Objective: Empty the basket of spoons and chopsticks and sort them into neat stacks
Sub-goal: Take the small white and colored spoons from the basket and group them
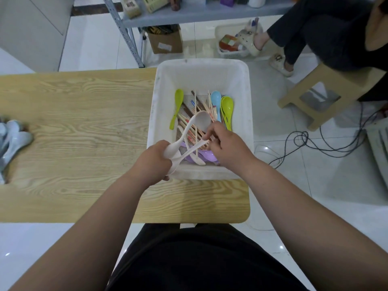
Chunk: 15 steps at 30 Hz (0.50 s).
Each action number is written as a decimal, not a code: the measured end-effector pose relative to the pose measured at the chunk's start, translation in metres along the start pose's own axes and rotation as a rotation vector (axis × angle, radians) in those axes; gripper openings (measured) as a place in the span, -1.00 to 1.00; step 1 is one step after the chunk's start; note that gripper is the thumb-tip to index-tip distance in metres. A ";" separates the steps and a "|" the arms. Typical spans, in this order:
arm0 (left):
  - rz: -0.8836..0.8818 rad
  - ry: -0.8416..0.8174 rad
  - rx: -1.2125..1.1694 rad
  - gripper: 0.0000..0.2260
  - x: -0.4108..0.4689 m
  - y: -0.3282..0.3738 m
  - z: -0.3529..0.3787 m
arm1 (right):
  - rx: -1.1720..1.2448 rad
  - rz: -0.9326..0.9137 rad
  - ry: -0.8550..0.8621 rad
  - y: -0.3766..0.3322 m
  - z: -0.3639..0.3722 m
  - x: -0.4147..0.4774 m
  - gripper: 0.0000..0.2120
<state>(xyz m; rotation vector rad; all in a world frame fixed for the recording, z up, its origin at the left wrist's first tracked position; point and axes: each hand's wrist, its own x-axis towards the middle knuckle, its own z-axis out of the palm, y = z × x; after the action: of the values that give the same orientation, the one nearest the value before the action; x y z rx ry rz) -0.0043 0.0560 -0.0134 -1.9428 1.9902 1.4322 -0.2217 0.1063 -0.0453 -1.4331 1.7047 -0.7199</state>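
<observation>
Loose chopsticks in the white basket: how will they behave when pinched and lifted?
Probably stiff and light: the chopsticks are thin, straight sticks. Apt to roll or slide, lying loose and crisscrossed on the basket floor. Lifting one may drag neighbours, since they overlap.

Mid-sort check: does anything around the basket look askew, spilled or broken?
The basket sits at the table's far right corner and its rim seems to reach past the edges, though the wide angle may exaggerate that. Inside, spoons and chopsticks lie crossed, as expected. Nothing looks spilled or broken.
</observation>
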 end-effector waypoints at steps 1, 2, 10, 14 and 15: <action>0.028 0.002 0.040 -0.71 -0.002 -0.001 -0.001 | -0.028 -0.025 -0.002 -0.004 0.003 -0.001 -0.75; 0.061 0.004 0.081 -0.71 -0.004 -0.001 -0.001 | -0.055 -0.056 0.002 -0.007 0.007 -0.002 -0.75; 0.300 -0.098 0.419 -0.70 -0.016 -0.017 -0.018 | -0.258 -0.257 0.101 -0.034 0.033 -0.017 -0.68; 0.415 -0.127 0.405 -0.71 -0.032 -0.037 -0.032 | -0.266 -0.204 0.049 -0.056 0.052 -0.029 -0.72; 0.437 -0.122 0.377 -0.69 -0.036 -0.042 -0.035 | -0.317 -0.177 -0.026 -0.062 0.059 -0.030 -0.73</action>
<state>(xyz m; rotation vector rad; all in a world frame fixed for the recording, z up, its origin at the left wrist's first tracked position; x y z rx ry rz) 0.0568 0.0713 0.0036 -1.2954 2.5021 1.0839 -0.1374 0.1266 -0.0198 -1.8215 1.7431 -0.5362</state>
